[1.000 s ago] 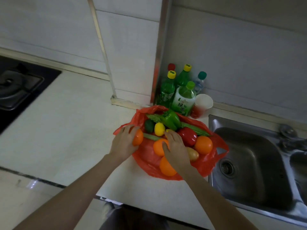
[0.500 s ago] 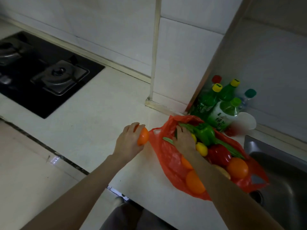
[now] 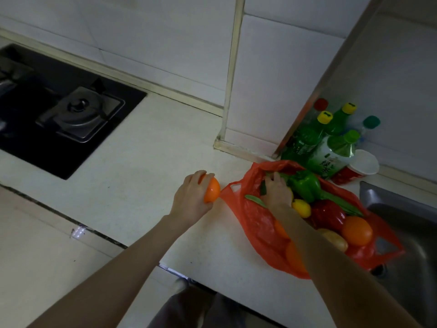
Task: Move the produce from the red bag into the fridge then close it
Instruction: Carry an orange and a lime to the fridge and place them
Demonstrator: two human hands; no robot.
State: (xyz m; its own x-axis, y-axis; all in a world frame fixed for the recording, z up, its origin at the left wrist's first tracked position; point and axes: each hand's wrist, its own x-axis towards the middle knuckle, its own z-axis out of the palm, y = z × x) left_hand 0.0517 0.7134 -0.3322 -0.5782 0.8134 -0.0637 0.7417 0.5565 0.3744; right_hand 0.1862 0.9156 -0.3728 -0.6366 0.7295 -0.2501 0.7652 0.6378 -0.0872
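Note:
The red bag (image 3: pixel 255 223) lies open on the counter beside the sink. It holds a green pepper (image 3: pixel 305 185), a lemon (image 3: pixel 301 207), a red pepper (image 3: pixel 327 214), an orange (image 3: pixel 356 230), a potato (image 3: pixel 335 240) and green beans (image 3: pixel 255 200). My left hand (image 3: pixel 191 197) holds another orange (image 3: pixel 211 190) just left of the bag, above the counter. My right hand (image 3: pixel 276 190) reaches into the bag's far left part, its fingers curled over a dark green vegetable (image 3: pixel 263 188) that is mostly hidden. No fridge is in view.
Green bottles (image 3: pixel 331 155) and a white cup (image 3: pixel 361 164) stand in the corner behind the bag. A steel sink (image 3: pixel 406 233) is at the right, a black gas stove (image 3: pixel 59 110) at the left. Pale counter (image 3: pixel 142 185) lies between.
My left hand has carried an orange out of the bag to its left. My right hand has moved from the oranges to the dark green vegetable farther back. The view has swung left.

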